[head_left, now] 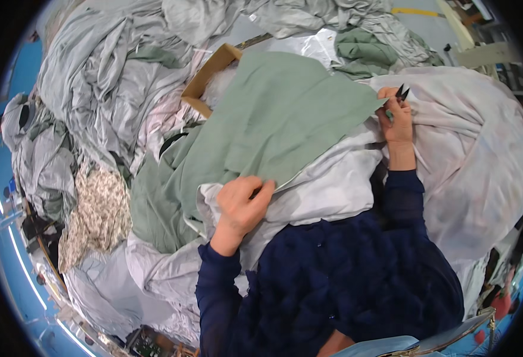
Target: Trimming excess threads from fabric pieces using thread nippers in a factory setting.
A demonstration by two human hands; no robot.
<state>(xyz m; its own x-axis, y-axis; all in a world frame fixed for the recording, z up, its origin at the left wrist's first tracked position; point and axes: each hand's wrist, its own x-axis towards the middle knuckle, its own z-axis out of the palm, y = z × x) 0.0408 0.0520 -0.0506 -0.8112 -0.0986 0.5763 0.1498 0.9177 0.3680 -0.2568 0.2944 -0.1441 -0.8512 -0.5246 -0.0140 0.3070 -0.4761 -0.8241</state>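
Observation:
A sage-green cloth [279, 113] lies spread in front of me, its near edge running slantwise between my hands. My left hand [245, 203] is closed on that edge at the near left, where a pale underside folds over. At the cloth's right corner, my right hand [397, 122] pinches the fabric. Dark-tipped thread snips [402, 93] stick up from the same hand; its palm hides their handles. White cloth [333, 184] lies bunched under the green one, against my body.
Heaped grey cloth [107, 77] fills the far left, with a floral-print cloth [98, 208] nearer. An open cardboard box [217, 68] stands behind the green cloth. Pale cloth [470, 149] covers the right side. More green cloth [365, 50] lies at the back.

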